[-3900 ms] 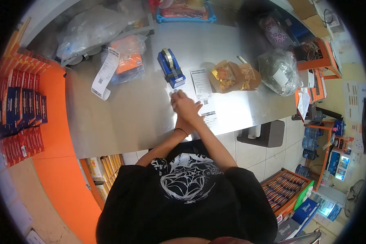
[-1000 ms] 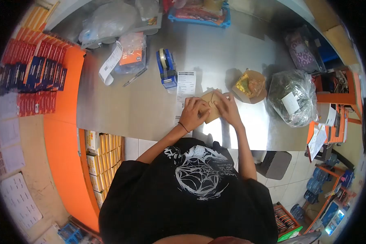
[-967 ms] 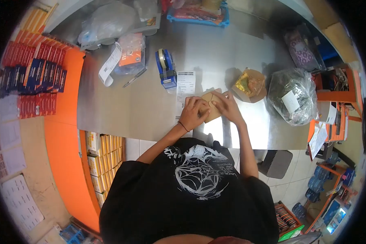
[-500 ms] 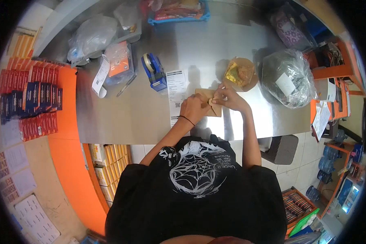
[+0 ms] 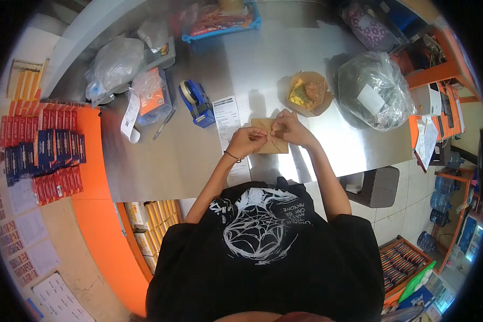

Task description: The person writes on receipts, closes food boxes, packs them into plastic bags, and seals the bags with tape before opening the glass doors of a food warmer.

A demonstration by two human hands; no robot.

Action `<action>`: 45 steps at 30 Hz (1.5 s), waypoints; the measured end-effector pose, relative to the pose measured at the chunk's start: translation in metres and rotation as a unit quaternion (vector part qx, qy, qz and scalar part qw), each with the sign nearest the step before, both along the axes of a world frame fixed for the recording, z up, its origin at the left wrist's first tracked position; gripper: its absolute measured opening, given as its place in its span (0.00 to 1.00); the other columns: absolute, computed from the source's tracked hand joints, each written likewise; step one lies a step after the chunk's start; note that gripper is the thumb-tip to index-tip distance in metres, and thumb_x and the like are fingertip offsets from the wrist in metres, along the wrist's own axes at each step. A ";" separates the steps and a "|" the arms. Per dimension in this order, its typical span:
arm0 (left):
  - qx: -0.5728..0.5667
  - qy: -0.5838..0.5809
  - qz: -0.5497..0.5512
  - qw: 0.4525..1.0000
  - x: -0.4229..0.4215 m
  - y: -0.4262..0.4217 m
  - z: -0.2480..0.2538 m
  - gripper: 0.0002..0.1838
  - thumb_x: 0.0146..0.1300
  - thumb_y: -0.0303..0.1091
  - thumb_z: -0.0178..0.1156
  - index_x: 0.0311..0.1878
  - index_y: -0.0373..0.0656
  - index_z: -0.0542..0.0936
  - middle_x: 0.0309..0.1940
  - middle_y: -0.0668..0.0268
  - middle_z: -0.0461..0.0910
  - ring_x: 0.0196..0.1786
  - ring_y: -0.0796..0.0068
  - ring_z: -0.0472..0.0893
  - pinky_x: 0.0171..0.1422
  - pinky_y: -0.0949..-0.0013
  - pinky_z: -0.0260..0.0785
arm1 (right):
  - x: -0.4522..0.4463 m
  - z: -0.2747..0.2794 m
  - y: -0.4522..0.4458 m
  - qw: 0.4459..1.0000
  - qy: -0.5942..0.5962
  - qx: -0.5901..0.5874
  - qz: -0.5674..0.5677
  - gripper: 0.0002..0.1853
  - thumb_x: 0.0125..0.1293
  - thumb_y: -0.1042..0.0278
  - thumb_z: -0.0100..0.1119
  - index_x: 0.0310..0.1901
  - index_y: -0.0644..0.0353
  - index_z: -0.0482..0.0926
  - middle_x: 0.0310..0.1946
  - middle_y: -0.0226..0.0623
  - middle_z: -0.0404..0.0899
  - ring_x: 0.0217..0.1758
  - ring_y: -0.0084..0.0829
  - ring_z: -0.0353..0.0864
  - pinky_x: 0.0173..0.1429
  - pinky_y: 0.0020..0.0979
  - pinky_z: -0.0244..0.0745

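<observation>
A small brown cardboard food box [image 5: 280,147] sits on the metal table in front of me. My left hand [image 5: 247,141] comes from its left side, with thumb and fingers pinched on a top flap near the middle. From the right, my right hand [image 5: 293,130] pinches the flaps at the same spot. The fingers hide part of the seam, and a dark slit shows below them. Just beyond my right hand stands an open brown box of food [image 5: 308,95], with yellow and brown pieces inside. A printed receipt [image 5: 228,121] lies flat beside my left hand.
A blue tape dispenser [image 5: 197,104] stands left of the receipt, with a pen [image 5: 163,124] farther left. A large clear plastic bag [image 5: 373,91] takes up the right side. At the back is a blue basket [image 5: 222,33]. The table's front edge runs close to my body.
Both hands remain at the brown box's top, their fingers shifted and now pinching closer together at its centre. The whole view has shifted slightly.
</observation>
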State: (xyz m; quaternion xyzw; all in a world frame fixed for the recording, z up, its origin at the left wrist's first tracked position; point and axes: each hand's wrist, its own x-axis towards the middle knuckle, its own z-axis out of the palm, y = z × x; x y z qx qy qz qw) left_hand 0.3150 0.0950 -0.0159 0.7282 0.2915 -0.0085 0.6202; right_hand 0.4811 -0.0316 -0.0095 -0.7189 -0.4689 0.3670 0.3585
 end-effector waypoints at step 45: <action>0.152 -0.055 0.059 0.985 0.010 -0.021 -0.005 0.11 0.48 0.33 0.67 0.34 0.38 0.82 0.25 0.64 0.82 0.27 0.81 0.79 0.36 0.78 0.73 | -0.029 -0.009 -0.003 0.990 0.032 0.130 -0.038 0.15 0.49 0.88 0.50 0.41 0.67 0.70 0.38 0.43 0.71 0.39 0.36 0.76 0.47 0.30 0.73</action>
